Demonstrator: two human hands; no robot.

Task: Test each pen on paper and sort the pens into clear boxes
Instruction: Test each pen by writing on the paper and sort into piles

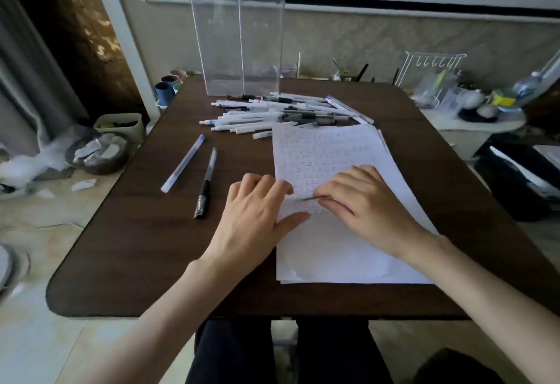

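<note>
Clear boxes [238, 41] (contents unclear) stand upright; right grip [372, 204] pinches pen [312, 198], left grip [254, 217] flat.

I'm seeing open table [136, 247] left of paper [333, 247] — white pen [183, 163], black pen [206, 183] lying across it; pen pile [272, 110] blocking reach toward clear boxes [239, 41].

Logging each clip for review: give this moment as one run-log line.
step: test stroke | right hand: holds pen to paper | left hand: presses paper edge | clear boxes: upright behind pen pile
</note>
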